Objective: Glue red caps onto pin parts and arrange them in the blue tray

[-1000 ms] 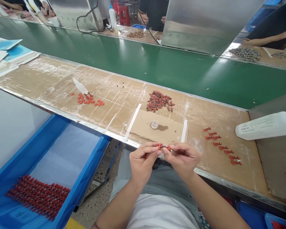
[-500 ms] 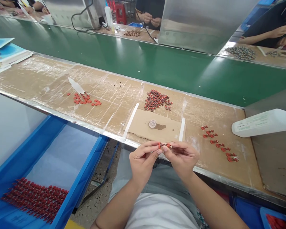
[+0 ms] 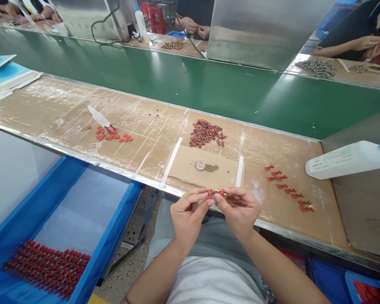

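Head view: my left hand [image 3: 189, 212] and right hand [image 3: 241, 211] pinch one small red piece [image 3: 221, 192], nearer me than the cup [image 3: 200, 164]. Right of the cup, rows of red pieces [image 3: 297, 196] look done. Behind it, a heap of parts [image 3: 204, 133], and left of it, loose red discs [image 3: 106, 137], look unused.

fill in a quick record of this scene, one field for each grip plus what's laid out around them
left grip: pinching the disc end of a small red piece
right grip: pinching its other end
in front: clear cup on a cardboard sheet
beyond sheet: pile of red-and-dark parts
left side: loose red discs
right side: slanting line of red pieces, white bottle
lower left: blue tray holding rows of red pieces
background: green belt, other people's hands
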The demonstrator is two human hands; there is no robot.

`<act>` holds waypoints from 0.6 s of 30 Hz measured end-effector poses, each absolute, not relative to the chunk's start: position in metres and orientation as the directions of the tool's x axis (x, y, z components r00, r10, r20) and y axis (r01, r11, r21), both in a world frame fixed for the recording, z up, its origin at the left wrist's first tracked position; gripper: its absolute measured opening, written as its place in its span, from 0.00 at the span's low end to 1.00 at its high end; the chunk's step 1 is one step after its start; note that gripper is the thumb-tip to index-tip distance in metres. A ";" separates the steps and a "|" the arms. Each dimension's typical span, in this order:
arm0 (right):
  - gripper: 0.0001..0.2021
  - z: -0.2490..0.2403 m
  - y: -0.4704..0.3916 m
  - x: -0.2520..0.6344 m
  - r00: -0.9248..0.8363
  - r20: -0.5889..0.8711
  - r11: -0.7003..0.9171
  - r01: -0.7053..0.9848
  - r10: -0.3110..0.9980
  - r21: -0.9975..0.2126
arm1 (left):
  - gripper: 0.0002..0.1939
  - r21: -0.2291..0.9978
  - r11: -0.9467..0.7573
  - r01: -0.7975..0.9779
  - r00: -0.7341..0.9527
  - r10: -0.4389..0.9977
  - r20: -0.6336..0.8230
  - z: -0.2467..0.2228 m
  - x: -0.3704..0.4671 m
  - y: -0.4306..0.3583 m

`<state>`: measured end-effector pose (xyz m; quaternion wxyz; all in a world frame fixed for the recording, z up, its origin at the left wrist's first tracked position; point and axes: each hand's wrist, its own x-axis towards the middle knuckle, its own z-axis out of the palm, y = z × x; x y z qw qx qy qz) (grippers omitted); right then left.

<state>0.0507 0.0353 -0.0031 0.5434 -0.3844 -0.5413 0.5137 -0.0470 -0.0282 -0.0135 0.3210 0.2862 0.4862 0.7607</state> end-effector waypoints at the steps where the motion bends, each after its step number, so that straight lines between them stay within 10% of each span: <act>1: 0.11 -0.002 0.035 0.051 -0.111 0.205 0.190 -0.131 0.972 -0.973 | 0.10 0.924 -0.318 -0.210 -0.628 0.768 0.122 -0.014 -0.047 -0.028; 18: 0.11 -0.005 0.036 0.062 -0.119 0.191 0.185 -0.064 0.974 -0.981 | 0.13 0.934 -0.336 -0.123 -0.566 0.797 0.212 -0.014 -0.046 -0.027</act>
